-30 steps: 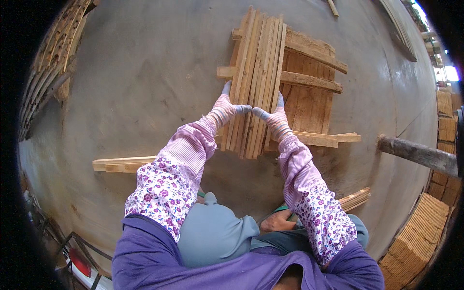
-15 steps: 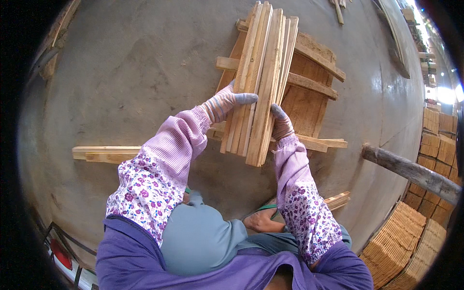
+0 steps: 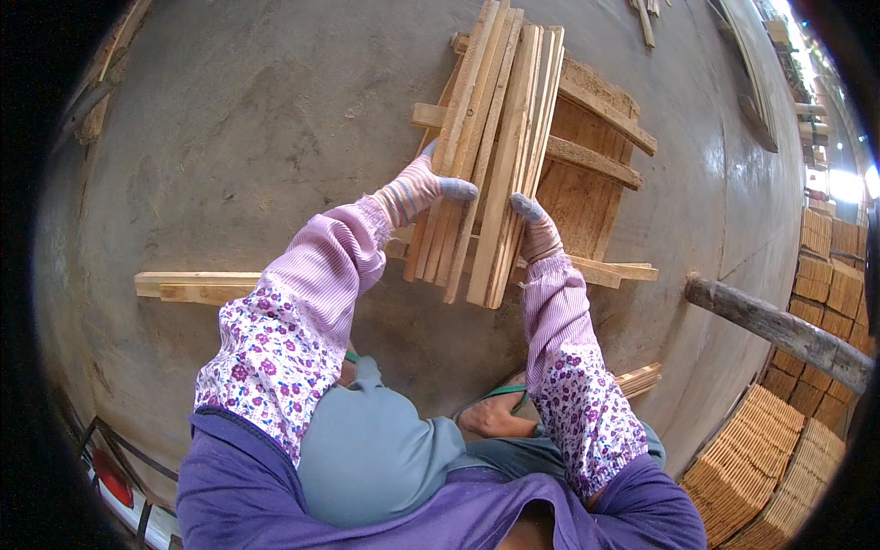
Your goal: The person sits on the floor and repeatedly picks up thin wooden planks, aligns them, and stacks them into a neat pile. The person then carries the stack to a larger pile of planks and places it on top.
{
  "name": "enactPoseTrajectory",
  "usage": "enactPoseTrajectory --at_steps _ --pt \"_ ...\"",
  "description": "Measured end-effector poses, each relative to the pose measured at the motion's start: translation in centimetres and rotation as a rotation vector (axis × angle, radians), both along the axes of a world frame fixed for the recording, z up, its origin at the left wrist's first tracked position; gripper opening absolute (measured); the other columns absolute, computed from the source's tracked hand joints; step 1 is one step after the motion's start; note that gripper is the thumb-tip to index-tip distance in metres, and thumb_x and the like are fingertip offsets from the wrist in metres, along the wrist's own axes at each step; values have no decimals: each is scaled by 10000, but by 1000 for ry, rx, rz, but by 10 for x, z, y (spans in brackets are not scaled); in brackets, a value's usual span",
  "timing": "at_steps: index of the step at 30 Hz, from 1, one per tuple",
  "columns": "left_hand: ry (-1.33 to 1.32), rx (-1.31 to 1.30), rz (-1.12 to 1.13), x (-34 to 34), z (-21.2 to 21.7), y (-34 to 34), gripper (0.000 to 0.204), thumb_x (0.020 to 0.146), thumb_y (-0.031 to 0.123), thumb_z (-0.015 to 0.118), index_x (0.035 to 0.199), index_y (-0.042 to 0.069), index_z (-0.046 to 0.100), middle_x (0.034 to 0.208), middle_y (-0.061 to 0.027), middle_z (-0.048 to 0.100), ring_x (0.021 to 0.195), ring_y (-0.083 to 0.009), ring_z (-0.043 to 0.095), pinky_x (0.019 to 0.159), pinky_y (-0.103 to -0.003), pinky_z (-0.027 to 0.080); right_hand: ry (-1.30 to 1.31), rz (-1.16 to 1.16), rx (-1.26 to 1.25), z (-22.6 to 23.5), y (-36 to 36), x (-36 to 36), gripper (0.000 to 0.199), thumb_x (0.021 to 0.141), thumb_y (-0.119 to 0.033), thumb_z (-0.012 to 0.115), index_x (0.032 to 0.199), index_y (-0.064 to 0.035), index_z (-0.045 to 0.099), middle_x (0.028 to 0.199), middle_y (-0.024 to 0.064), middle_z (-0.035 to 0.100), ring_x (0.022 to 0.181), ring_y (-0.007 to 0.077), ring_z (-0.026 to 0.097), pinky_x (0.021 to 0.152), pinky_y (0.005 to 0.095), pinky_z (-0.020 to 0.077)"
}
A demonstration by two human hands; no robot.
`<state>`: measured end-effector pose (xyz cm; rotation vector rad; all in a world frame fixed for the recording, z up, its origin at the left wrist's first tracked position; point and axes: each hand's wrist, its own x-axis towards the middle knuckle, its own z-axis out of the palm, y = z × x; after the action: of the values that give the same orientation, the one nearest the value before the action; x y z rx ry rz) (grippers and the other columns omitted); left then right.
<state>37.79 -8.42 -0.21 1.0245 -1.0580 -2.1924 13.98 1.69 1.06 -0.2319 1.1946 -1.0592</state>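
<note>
A bundle of long thin wooden slats (image 3: 495, 137) is held up in front of me, tilted slightly to the right. My left hand (image 3: 417, 188), in a striped knit glove, grips the bundle's left side with the thumb across the front. My right hand (image 3: 536, 229), gloved too, holds the right side lower down. Behind the bundle a wooden frame of boards and crossbars (image 3: 596, 165) lies on the concrete floor.
A short plank (image 3: 197, 286) lies on the floor to my left. A round grey pole (image 3: 779, 330) juts in from the right. Stacks of cut wood pieces (image 3: 761, 467) stand at the lower right, and more slats (image 3: 642, 378) lie by my knee.
The bundle has been lifted off the frame and raised toward me. My hands have shifted from its lower end to its two sides.
</note>
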Motion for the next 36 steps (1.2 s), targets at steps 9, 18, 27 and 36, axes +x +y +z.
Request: enactPoseTrajectory --at_steps 9,18,27,36 --pt "-225 -117 30 -4 0 3 1349 573 282 1004 1602 85 154 1517 -172 451 1418 -297 417 1194 -413 342 346 62 -23 -1 -12 24 723 874 -386 791 1449 -75 482 1323 99 614 1209 236 578 1027 380 466" --pt "-635 -271 -3 -10 18 16 1360 608 330 975 1612 108 83 1593 -240 326 1489 -371 308 1235 -441 276 391 94 -47 9 -11 -1 506 956 -284 711 1374 -30 579 1296 71 659 1222 192 558 1082 335 386" --pt "-670 -403 -38 -3 7 16 1186 669 315 944 1589 120 222 1544 -226 403 1438 -385 386 1202 -454 348 485 118 -104 11 -4 -18 605 909 -335 772 1369 -32 523 1159 102 670 1025 206 645 878 342 566" --pt "-838 -500 -67 -12 34 20 1101 674 349 937 1549 127 307 1463 -233 453 1359 -395 464 1156 -469 404 817 190 -177 7 -12 11 577 1057 -333 530 1525 -33 377 1366 175 599 1275 250 541 1096 346 396"
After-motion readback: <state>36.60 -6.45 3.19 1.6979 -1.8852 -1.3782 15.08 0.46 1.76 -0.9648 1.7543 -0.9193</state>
